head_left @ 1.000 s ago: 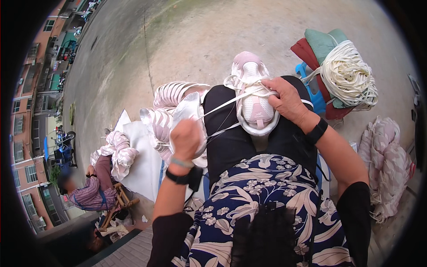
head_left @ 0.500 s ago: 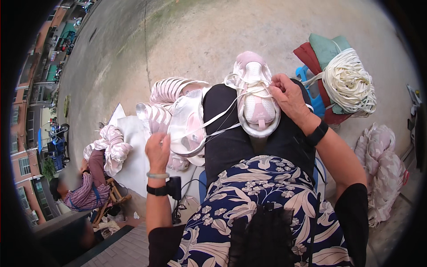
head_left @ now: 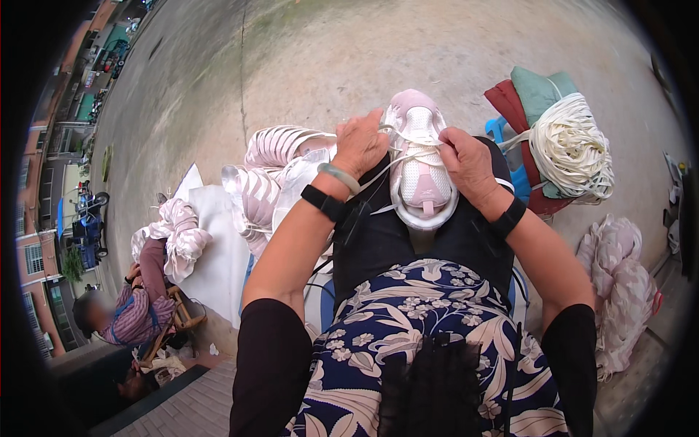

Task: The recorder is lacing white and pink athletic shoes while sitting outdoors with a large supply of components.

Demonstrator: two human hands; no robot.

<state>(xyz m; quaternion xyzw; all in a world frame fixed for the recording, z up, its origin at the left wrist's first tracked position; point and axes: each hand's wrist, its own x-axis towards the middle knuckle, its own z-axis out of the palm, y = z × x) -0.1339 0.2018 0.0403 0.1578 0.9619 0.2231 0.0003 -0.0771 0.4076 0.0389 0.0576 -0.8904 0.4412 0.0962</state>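
Lace (head_left: 416, 140) in fingers (head_left: 451, 139), shoe (head_left: 424, 180) between hands (head_left: 358, 148)

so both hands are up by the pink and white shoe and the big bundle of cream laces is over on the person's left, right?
Wrong side: the big bundle of cream laces is on the person's right, as the head view shows. The left hand and right hand are indeed up by the pink and white shoe.
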